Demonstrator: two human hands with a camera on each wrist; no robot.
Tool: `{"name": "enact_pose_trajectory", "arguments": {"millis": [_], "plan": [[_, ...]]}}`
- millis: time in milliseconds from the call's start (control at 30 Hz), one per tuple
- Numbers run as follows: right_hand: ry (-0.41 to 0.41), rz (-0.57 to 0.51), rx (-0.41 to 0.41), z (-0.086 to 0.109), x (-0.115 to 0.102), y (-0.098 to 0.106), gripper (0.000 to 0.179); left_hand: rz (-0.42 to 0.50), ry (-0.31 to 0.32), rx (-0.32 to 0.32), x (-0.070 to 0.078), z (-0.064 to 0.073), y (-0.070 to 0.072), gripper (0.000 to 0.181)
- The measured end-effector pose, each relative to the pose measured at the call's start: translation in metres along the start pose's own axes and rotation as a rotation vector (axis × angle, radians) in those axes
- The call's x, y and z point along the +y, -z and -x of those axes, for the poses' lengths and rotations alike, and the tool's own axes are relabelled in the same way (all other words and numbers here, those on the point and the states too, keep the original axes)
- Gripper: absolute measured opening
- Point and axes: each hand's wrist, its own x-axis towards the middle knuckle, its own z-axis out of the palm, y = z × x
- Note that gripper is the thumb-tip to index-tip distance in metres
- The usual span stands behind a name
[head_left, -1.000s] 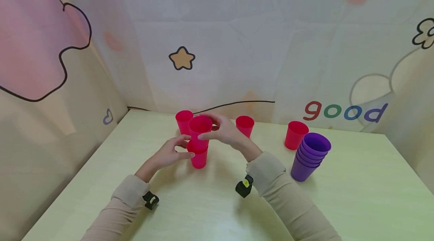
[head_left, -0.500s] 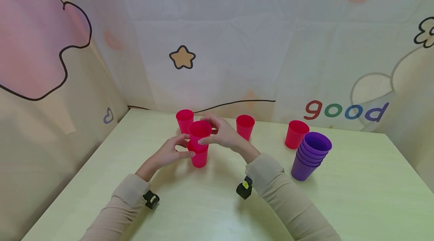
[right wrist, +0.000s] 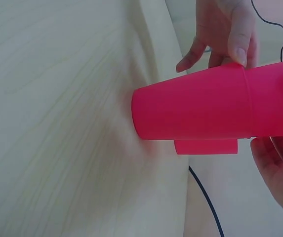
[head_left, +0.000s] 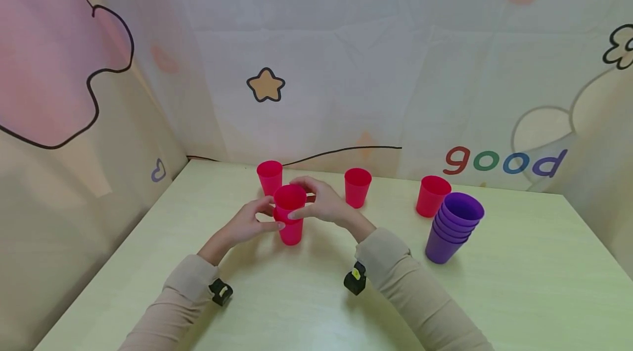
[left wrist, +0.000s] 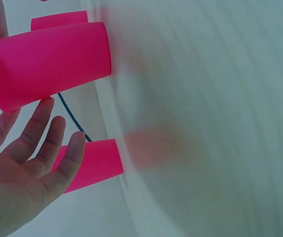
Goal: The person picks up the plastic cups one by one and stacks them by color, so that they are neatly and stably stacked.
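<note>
Two red cups stand one in the other, left of the table's middle in the head view. My left hand (head_left: pixel 249 223) holds the lower red cup (head_left: pixel 290 233) near its rim, thumb on the near side; the left wrist view has its fingers (left wrist: pixel 32 129) against the cup wall. With my right hand (head_left: pixel 323 204) I grip the upper red cup (head_left: pixel 288 197) between thumb and fingers; its bottom part is hidden inside the lower cup. In the right wrist view the upper cup (right wrist: pixel 273 101) meets the lower cup's rim, and the lower cup's base is on the table.
Behind the hands stands a red cup (head_left: pixel 269 176), with another red cup (head_left: pixel 357 189) to its right. Farther right, a red cup (head_left: pixel 431 197) stands beside a nested stack of purple cups (head_left: pixel 444 244). A printed cloth (head_left: pixel 321 98) hangs behind the table (head_left: pixel 287 307).
My right hand has come down with the upper red cup, which has sunk deeper into the lower one. My left hand and the other cups have stayed put.
</note>
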Motion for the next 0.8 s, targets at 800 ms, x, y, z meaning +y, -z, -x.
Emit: {"name": "enact_pose_trajectory", "arguments": {"millis": [800], "plan": [[-0.004, 0.061, -0.014, -0.008, 0.025, -0.008, 0.066, -0.014, -0.021, -0.005, -0.001, 0.000, 0.000, 0.046]]}}
